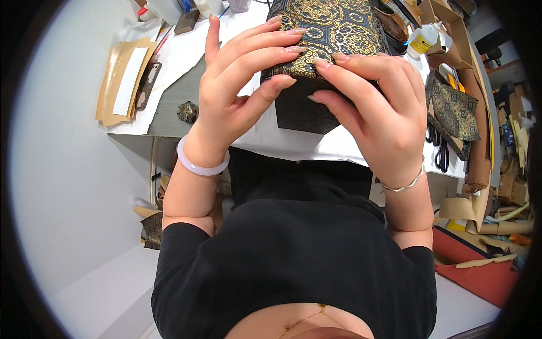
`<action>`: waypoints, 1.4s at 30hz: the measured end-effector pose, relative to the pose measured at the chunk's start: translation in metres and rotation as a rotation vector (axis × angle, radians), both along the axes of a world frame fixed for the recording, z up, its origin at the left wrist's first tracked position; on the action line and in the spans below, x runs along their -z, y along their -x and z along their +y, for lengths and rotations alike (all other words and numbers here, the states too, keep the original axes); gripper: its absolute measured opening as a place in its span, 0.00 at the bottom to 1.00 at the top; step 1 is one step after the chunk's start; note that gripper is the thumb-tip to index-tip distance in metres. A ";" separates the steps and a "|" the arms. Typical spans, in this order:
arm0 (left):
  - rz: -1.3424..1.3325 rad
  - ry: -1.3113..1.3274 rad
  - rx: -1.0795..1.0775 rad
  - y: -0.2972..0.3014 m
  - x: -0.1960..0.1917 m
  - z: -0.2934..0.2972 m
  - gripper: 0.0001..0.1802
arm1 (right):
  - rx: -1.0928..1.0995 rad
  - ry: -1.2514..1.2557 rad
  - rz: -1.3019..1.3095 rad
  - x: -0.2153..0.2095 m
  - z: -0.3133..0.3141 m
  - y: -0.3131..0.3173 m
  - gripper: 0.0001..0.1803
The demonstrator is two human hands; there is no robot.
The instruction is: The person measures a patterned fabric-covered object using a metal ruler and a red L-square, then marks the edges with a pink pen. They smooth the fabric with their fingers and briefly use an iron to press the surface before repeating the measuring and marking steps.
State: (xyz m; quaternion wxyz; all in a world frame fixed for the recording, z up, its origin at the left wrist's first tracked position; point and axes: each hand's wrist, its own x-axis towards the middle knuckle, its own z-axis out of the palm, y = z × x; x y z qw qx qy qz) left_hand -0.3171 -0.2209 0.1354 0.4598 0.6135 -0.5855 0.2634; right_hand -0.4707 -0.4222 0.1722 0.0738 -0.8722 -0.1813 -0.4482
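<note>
Pressing patterned cloth onto a box (324, 34) at the near edge of a white table (293, 144), with both hands curled over its front corner. Left hand (237, 93) gripping the box from the left, fingers bent and close together across the cloth, thumb tucked under the fold. Right hand (375, 107) clamped on the right of the box, fingertips pinching the cloth edge down where it turns over the corner. Top of the box already covered in black brocade woven with gold medallions, seemingly smooth and taut; below the fold, a bare dark panel (302, 116), matte and faintly ribbed, not yet wrapped, so the job looks partly done, with the front face and corner left. Right of the box, a second piece of the same gold-and-black cloth (451, 110) draped over brown cardboard, black-handled scissors (439, 148) beside it and a small white glue bottle (422, 39) farther back. Left of the box, a stack of tan paper strips (118, 79) and a scrap of brocade (187, 111). Pale smooth bangle (197, 164) on the left wrist, thin metal bracelet (403, 183) on the right.
</note>
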 end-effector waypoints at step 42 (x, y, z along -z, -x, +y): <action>-0.233 -0.159 -0.149 0.034 -0.032 -0.010 0.25 | 0.059 0.141 0.029 -0.017 -0.029 0.027 0.16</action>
